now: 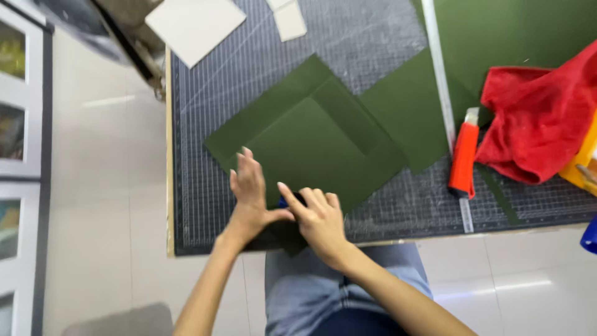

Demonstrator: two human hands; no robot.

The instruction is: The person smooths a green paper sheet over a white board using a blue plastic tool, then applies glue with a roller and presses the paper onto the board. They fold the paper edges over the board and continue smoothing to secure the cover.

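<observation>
Folding step: left hand (249,190) lay flat on dark green sheet (311,146); right hand (320,218) pinched small blue tool (283,202). Next move probably needed firm pressing along fold.

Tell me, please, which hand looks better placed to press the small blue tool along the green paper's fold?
Probably the right hand: its fingers curl over the small blue tool at the near edge of the green paper. The left hand lies flat on the sheet, steadying it.
</observation>
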